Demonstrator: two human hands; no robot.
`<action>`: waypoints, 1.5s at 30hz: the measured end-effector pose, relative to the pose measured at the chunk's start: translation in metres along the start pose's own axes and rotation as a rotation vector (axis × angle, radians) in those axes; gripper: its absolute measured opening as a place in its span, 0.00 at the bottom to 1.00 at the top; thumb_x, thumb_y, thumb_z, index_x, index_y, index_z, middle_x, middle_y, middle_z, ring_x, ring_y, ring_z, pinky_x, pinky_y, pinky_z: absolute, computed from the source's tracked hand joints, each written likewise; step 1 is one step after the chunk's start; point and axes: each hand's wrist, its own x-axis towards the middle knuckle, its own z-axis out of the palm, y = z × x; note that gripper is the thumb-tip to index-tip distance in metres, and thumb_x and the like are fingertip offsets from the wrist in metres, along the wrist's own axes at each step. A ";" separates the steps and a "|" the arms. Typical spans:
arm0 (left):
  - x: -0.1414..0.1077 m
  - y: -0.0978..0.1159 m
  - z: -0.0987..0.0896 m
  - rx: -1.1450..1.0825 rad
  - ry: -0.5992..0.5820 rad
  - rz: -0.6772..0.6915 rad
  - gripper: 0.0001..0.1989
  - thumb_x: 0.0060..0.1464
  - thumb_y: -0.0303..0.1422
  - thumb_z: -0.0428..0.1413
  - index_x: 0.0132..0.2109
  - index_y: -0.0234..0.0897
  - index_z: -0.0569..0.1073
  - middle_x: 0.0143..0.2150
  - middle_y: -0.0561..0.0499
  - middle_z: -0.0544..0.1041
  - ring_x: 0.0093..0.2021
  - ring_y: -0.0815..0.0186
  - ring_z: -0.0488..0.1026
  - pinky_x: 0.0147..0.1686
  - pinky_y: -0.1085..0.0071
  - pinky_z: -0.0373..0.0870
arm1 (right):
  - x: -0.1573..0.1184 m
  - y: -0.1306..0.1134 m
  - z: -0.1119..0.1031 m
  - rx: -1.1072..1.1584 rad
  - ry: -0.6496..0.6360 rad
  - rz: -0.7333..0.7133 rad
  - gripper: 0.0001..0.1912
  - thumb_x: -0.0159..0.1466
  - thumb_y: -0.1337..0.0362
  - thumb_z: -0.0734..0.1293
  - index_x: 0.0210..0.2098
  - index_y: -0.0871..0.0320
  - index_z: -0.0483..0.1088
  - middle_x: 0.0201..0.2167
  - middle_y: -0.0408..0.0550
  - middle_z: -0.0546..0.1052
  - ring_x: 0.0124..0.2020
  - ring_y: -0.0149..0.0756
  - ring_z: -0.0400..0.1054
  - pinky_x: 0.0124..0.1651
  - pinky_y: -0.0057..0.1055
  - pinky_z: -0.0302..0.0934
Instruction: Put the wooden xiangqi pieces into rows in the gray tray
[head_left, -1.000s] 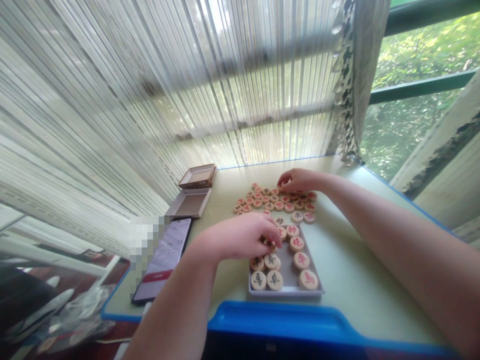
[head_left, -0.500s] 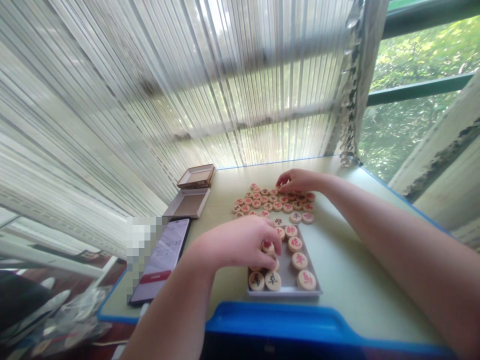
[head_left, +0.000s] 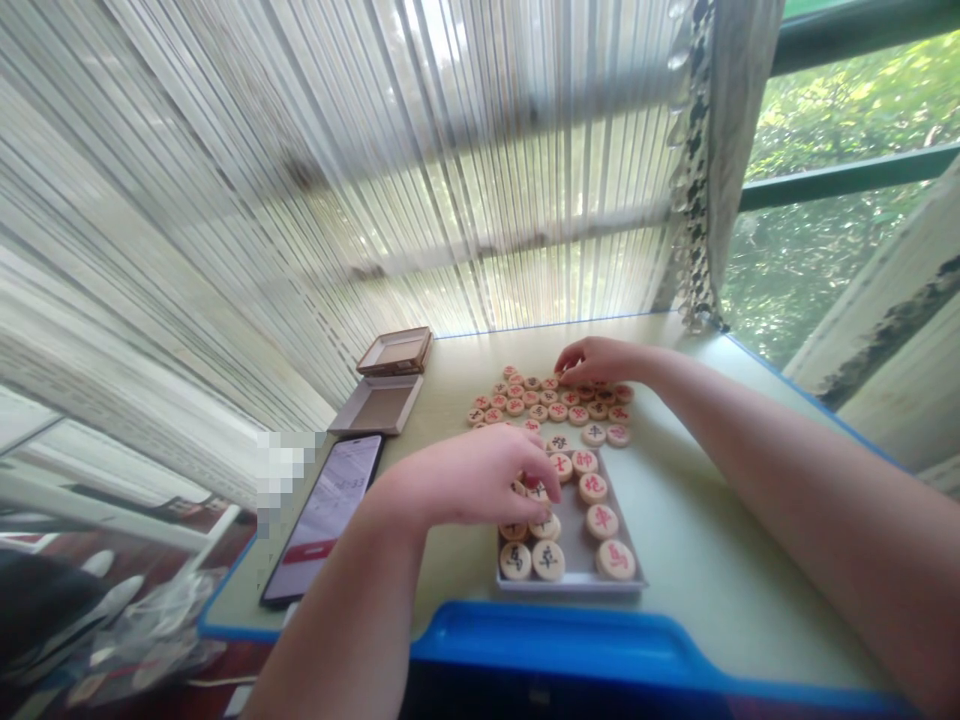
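A shallow grey box holds round wooden pieces with red or black characters, with red ones down its right side and black ones at the left. My left hand hovers over the box's left part, its thumb and fingers apart above a black-marked piece. Beyond the box, many loose pieces lie spread on the table. My right hand rests at the far edge of that spread, fingers bent down onto the pieces; what its fingertips hold, if anything, is hidden.
At the left of the table lie a phone, an open grey box lid and a smaller brown box. A blue tray edge runs along the front. String curtains hang behind.
My left hand has lifted and drawn back slightly, its fingers opening and uncovering pieces in the box. My right hand has stayed nearly in place.
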 end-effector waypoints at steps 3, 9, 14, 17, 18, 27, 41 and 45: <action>0.001 -0.003 -0.002 -0.037 0.059 -0.028 0.10 0.50 0.34 0.54 0.38 0.39 0.77 0.36 0.51 0.74 0.37 0.67 0.70 0.39 0.74 0.65 | -0.001 0.000 -0.002 0.037 -0.008 0.000 0.20 0.49 0.57 0.68 0.42 0.55 0.73 0.41 0.47 0.76 0.35 0.37 0.70 0.33 0.28 0.63; 0.009 -0.059 -0.006 0.174 0.690 -0.457 0.15 0.54 0.35 0.47 0.44 0.37 0.74 0.41 0.46 0.74 0.42 0.62 0.70 0.45 0.67 0.65 | -0.002 0.003 -0.006 0.071 0.053 0.015 0.18 0.50 0.59 0.67 0.40 0.55 0.74 0.38 0.47 0.77 0.36 0.38 0.70 0.37 0.30 0.64; 0.019 -0.095 0.001 0.255 0.690 -0.630 0.15 0.54 0.36 0.48 0.43 0.38 0.75 0.43 0.45 0.74 0.45 0.60 0.69 0.49 0.66 0.64 | 0.001 0.001 0.000 0.004 0.130 0.019 0.14 0.52 0.60 0.66 0.36 0.56 0.76 0.34 0.46 0.78 0.34 0.37 0.70 0.36 0.28 0.63; 0.025 -0.093 0.005 0.260 0.695 -0.583 0.15 0.55 0.36 0.47 0.42 0.38 0.75 0.43 0.45 0.73 0.45 0.61 0.69 0.48 0.67 0.64 | -0.001 -0.008 0.006 -0.037 0.115 0.000 0.16 0.52 0.54 0.66 0.37 0.54 0.76 0.34 0.47 0.77 0.34 0.39 0.70 0.34 0.30 0.62; 0.027 -0.091 0.006 0.274 0.699 -0.567 0.15 0.55 0.36 0.47 0.42 0.38 0.75 0.43 0.45 0.73 0.45 0.61 0.69 0.48 0.67 0.64 | -0.002 -0.011 0.008 -0.042 0.101 -0.020 0.17 0.51 0.52 0.66 0.37 0.53 0.75 0.35 0.47 0.77 0.34 0.39 0.70 0.35 0.30 0.62; 0.035 -0.083 0.012 0.333 0.700 -0.500 0.15 0.56 0.36 0.45 0.39 0.36 0.75 0.39 0.44 0.75 0.42 0.60 0.69 0.44 0.67 0.65 | -0.003 -0.024 0.013 -0.120 0.018 -0.087 0.16 0.53 0.53 0.65 0.37 0.52 0.75 0.32 0.46 0.77 0.32 0.38 0.69 0.33 0.30 0.61; 0.041 -0.070 0.019 0.371 0.717 -0.496 0.14 0.53 0.34 0.47 0.36 0.38 0.77 0.36 0.46 0.76 0.40 0.60 0.70 0.40 0.67 0.66 | -0.007 -0.021 -0.004 -0.175 -0.059 -0.052 0.17 0.48 0.60 0.69 0.39 0.54 0.75 0.35 0.46 0.78 0.34 0.38 0.70 0.37 0.30 0.62; 0.040 -0.066 0.018 0.371 0.726 -0.486 0.14 0.54 0.34 0.47 0.36 0.38 0.77 0.36 0.46 0.76 0.39 0.60 0.70 0.39 0.66 0.66 | -0.002 -0.015 0.001 -0.155 -0.033 -0.065 0.16 0.50 0.63 0.67 0.40 0.54 0.75 0.36 0.46 0.78 0.33 0.36 0.70 0.35 0.30 0.62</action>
